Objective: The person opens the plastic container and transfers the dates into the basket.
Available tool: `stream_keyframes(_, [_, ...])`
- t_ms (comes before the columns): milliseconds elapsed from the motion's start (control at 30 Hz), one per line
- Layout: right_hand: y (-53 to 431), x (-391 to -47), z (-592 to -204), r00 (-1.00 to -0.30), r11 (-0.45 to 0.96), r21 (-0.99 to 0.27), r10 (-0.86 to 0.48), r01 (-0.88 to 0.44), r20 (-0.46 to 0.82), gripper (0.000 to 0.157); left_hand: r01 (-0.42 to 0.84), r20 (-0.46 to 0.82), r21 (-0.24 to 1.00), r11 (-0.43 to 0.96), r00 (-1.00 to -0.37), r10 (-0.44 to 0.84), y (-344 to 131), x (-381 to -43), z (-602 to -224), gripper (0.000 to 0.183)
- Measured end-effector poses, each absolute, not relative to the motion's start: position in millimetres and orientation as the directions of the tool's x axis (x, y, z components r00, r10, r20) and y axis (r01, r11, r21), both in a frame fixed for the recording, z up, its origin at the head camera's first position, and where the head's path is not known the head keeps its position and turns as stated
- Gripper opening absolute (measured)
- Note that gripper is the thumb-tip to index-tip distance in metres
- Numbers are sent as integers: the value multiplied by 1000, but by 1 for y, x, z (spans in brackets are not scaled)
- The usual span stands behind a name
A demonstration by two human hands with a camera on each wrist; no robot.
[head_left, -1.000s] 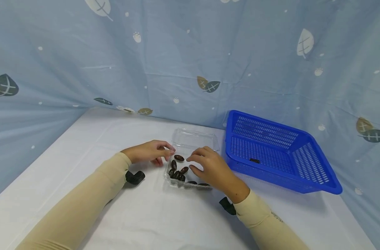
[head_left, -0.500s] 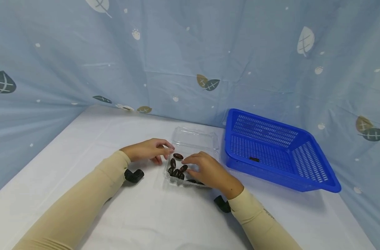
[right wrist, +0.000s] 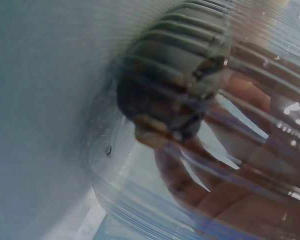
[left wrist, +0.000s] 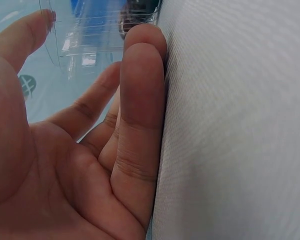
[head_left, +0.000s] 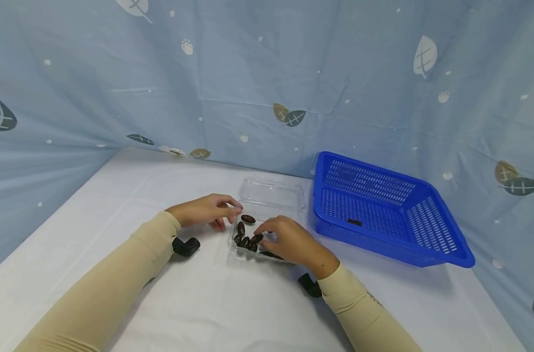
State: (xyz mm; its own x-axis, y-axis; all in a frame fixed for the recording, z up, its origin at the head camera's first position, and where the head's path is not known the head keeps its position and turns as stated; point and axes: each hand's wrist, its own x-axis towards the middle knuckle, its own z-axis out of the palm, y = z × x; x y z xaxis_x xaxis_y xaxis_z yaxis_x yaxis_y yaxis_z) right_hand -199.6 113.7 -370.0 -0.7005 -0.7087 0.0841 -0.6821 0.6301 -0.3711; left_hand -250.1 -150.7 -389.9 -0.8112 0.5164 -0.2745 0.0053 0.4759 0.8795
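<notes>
A clear plastic clamshell box (head_left: 267, 259) lies with its lid (head_left: 273, 193) folded back. Inside its left half are several dark brown, oval fruits that look like dates (head_left: 248, 219). My right hand (head_left: 288, 238) reaches over the box, its index finger and thumb curled around one date (head_left: 256, 238). In the right wrist view, curved fingers (right wrist: 175, 180) and a blurred date (right wrist: 165, 90) show through the ribbed plastic wall. My left hand (head_left: 205, 210) rests at the box's left rim, fingers relaxed. A fingertip (left wrist: 47, 22) meets the plastic edge in the left wrist view.
A blue perforated basket (head_left: 394, 254) stands right of the box, with one dark brown piece (head_left: 354, 222) inside. Black curved pieces (head_left: 185, 247) sit beneath both wrists. The white-covered table (head_left: 196, 303) backs onto a blue leaf-patterned curtain (head_left: 231, 73).
My right hand has lowered and moved left into the box, and its index finger and thumb have come together around a date. My left hand has stayed at the rim.
</notes>
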Motion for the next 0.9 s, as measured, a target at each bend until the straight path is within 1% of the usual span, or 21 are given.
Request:
stream_keyframes(267, [114, -200, -371, -734, 653, -406, -676, -639, 67, 19, -3, -277, 885, 466, -807, 521, -150, -251, -389, 51])
stream_keyframes(567, [115, -198, -371, -743, 644, -451, -666, -618, 68, 13, -5, -280, 883, 469, -808, 519, -149, -250, -390, 51])
stream_keyframes(900, [115, -197, -371, -746, 644, -459, -663, -612, 64, 13, -13, -285, 881, 472, -812, 510, -149, -250, -389, 51])
